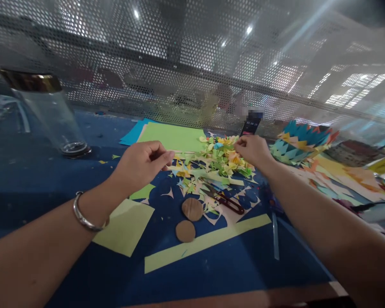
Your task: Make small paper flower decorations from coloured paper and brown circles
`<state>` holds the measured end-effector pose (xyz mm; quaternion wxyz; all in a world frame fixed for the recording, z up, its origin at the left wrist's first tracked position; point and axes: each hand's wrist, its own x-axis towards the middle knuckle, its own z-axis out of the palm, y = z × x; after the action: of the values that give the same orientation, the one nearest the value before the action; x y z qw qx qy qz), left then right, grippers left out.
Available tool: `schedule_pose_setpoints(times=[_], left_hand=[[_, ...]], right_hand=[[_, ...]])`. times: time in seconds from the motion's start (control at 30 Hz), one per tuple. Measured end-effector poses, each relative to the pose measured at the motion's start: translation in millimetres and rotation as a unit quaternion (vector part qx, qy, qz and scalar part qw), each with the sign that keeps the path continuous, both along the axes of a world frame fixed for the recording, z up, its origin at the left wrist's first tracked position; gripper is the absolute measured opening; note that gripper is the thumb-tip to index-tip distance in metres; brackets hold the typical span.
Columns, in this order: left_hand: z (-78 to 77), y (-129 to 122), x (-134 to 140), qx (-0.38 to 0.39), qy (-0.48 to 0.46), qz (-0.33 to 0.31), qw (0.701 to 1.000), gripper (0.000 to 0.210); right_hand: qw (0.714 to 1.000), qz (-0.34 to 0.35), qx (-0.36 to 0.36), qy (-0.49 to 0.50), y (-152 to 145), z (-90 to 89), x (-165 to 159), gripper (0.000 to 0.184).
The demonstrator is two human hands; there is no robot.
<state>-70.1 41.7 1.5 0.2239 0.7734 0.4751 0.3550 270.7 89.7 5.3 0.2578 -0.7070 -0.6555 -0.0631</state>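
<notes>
My left hand (146, 164), with a silver bracelet on its wrist, hovers left of the paper pile. Its thumb and forefinger are pinched together; a thin pale sliver shows at the tips, too small to name. At the right edge of a heap of small folded paper pieces (229, 156), yellow, green and orange, my right hand (253, 149) has its fingertips closed. What they hold, if anything, is hidden. Small scissors (224, 199) with dark red handles lie on paper offcuts (216, 218). Two round brown discs (192, 209) lie nearer me.
A pale yellow strip (208, 242) and a square sheet (126, 226) lie in front. Green sheets (170, 134) are behind. A glass bottle (56, 115) stands left, a phone (250, 125) at the back, a folded paper bowl (300, 141) right. Perforated metal panel (179, 72) borders the table.
</notes>
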Motion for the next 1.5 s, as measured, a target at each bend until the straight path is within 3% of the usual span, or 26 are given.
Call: schedule_pose_setpoints(times=[0.13,0.3,0.4,0.53,0.7,0.87,0.93,1.07,1.2,1.33,1.5], left_hand=[[7.1,7.1,-11.5,-0.059,0.159,-0.083,0.982,0.032],[25.5,-3.6,-25.9,-0.17,0.282,-0.175,0.928,0.024],[27.8,-11.1,-30.3,-0.191,0.331,-0.195,0.903,0.023],[24.3,-13.4,-32.9,-0.2,0.343,-0.208,0.894,0.016],[23.1,-11.5,-26.8,-0.21,0.311,-0.233,0.897,0.015],[5.9,-22.7,10.5,-0.082,0.207,-0.195,0.955,0.036],[-2.0,-30.1,25.8,-0.053,0.201,-0.206,0.956,0.034],[-7.2,-41.3,38.4,-0.097,0.169,-0.232,0.953,0.031],[-5.3,-48.6,40.5,-0.134,0.064,-0.239,0.96,0.016],[-7.6,-53.1,47.8,-0.114,-0.038,-0.234,0.965,0.012],[-14.2,-46.8,51.7,-0.086,-0.083,-0.177,0.977,0.022]], right_hand=[[0.997,0.067,-0.024,-0.043,-37.3,-0.4,-34.3,0.014],[0.984,0.161,-0.048,-0.057,-86.8,1.5,-66.6,0.019],[0.98,0.193,-0.049,-0.026,-102.7,-0.1,-67.6,0.021],[0.975,0.214,-0.045,0.039,-106.2,-5.7,-56.1,0.021],[0.964,0.239,-0.074,0.089,-106.7,-11.6,-52.5,0.025],[0.956,0.279,-0.075,0.054,-114.3,-11.3,-64.6,0.021],[0.951,0.292,-0.085,0.055,-117.4,-10.2,-68.6,0.02],[0.945,0.303,-0.103,0.074,-120.9,-9.6,-72.2,0.022],[0.928,0.337,-0.113,0.113,-121.7,-12.6,-74.7,0.022],[0.912,0.368,-0.116,0.139,-123.6,-14.1,-76.7,0.025],[0.921,0.349,-0.094,0.143,-125.8,-10.2,-76.4,0.017]])
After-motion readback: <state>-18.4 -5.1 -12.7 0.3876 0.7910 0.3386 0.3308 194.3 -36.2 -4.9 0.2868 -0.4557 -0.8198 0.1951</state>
